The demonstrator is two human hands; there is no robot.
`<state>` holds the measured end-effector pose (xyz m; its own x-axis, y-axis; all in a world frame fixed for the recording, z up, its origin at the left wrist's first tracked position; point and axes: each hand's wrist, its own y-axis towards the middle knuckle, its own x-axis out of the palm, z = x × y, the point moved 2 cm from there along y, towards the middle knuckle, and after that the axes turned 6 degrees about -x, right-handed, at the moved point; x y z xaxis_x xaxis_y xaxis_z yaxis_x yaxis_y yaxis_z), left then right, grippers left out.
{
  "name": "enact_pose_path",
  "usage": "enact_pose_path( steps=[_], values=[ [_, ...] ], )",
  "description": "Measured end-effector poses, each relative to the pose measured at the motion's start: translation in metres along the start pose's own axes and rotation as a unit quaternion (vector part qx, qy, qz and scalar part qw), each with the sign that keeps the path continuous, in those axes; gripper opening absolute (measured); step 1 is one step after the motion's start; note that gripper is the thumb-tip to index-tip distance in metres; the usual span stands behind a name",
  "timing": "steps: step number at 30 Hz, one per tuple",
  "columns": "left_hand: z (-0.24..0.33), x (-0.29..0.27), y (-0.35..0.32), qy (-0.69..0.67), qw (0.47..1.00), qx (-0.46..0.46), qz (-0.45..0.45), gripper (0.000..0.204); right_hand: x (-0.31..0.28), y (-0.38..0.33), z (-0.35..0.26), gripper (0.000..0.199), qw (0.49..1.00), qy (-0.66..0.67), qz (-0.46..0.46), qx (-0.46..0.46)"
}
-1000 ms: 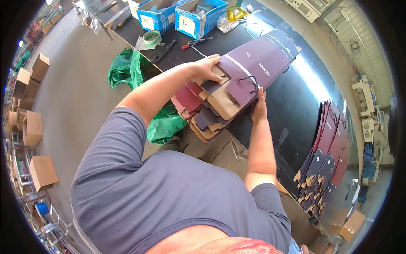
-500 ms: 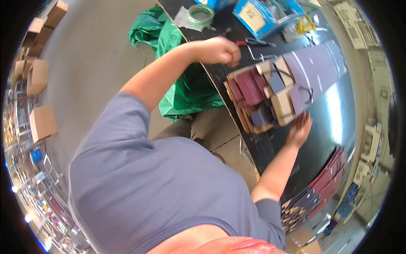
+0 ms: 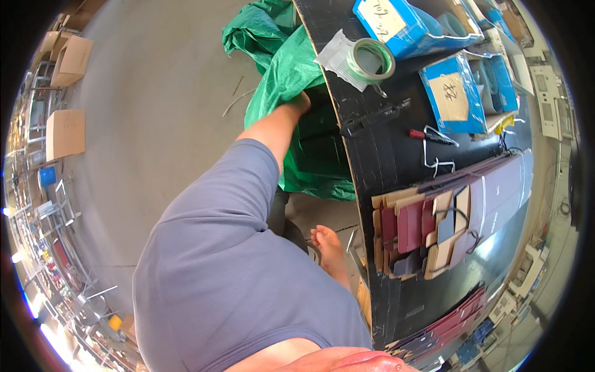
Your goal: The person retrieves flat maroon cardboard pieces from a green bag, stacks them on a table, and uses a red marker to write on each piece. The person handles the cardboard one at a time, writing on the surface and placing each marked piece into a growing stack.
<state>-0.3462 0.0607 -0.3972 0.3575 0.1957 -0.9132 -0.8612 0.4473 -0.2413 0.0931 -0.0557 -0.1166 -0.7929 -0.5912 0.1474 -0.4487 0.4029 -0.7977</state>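
Note:
My left hand (image 3: 302, 102) reaches down past the table's edge to the rim of a large green woven plastic sack (image 3: 294, 68). The sack's fabric covers its fingers, so their grip does not show. Dark space shows inside the sack's mouth below my forearm. Beside the table's near edge, my right hand (image 3: 330, 248) hangs in the air, fingers loosely apart, with nothing in it. A bundle of folded paper bags (image 3: 496, 195), maroon, grey-purple and brown with dark cord handles, lies on the black table.
Blue boxes (image 3: 443, 93) stand at the table's far end. A roll of green tape (image 3: 387, 62), a red-handled tool (image 3: 427, 134) and a white strap (image 3: 427, 161) lie nearby. Another stack of maroon bags (image 3: 443, 325) sits at the near end. Cardboard cartons (image 3: 65, 134) line the left.
My left hand has moved from above the table down to the green sack. My right hand has left the bag bundle and drawn back off the table. The view has shifted left.

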Motion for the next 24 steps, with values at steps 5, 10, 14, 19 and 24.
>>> enact_pose_path(
  steps=[5, 10, 14, 19, 24],
  values=[
    [0.021, -0.168, 0.034, -0.251, 0.962, 0.111, -0.012, 0.031, 0.043, 0.06, 0.017, 0.04, 0.997, 0.008, -0.077, 0.011],
    [0.01, -0.172, 0.074, -0.263, 0.956, 0.08, -0.105, 0.034, 0.05, 0.093, 0.012, 0.042, 0.995, -0.044, -0.084, 0.023],
    [0.002, -0.153, 0.116, -0.254, 0.962, 0.071, -0.066, 0.036, 0.05, 0.132, 0.0, 0.042, 0.998, -0.034, -0.059, -0.001],
    [-0.004, -0.127, 0.156, -0.245, 0.965, 0.074, -0.058, 0.038, 0.065, 0.194, -0.016, 0.04, 0.996, 0.026, -0.036, -0.082],
    [-0.02, -0.114, 0.166, -0.231, 0.968, 0.078, -0.06, 0.041, 0.072, 0.255, -0.037, 0.038, 0.989, 0.002, 0.016, -0.144]
  ],
)
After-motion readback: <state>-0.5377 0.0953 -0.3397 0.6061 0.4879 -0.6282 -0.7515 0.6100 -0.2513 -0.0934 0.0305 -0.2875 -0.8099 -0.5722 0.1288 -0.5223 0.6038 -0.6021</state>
